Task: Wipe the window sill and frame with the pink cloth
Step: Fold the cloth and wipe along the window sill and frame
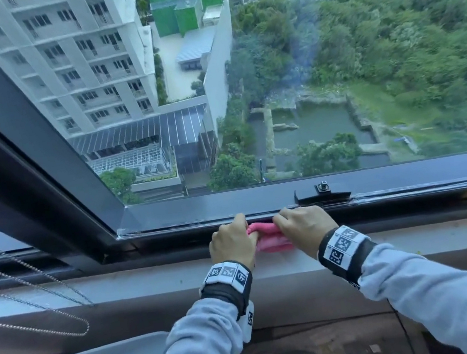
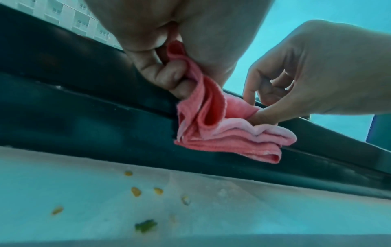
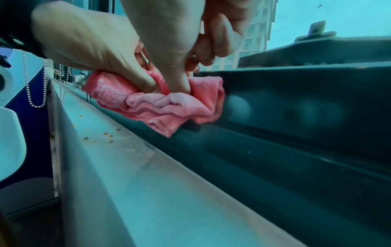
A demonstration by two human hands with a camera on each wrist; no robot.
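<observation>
Both hands bunch the pink cloth (image 1: 270,237) against the dark window frame (image 1: 200,208).

The left hand (image 1: 231,243) curls its fingers (image 2: 167,76) round one end; the right hand (image 1: 304,228) pinches the other, above the pale sill (image 1: 150,280) strewn with yellow crumbs (image 2: 135,191).

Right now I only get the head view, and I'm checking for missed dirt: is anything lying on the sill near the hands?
Observer: Yes. Yellow crumbs and a green scrap lie on the sill, below the left hand.
Operator: Is the cloth spread flat?
Observer: No. The pink cloth is folded in layers, in front of the dark frame.
Operator: What is the right hand doing?
Observer: The right hand pinches one fold with its thumb.
</observation>
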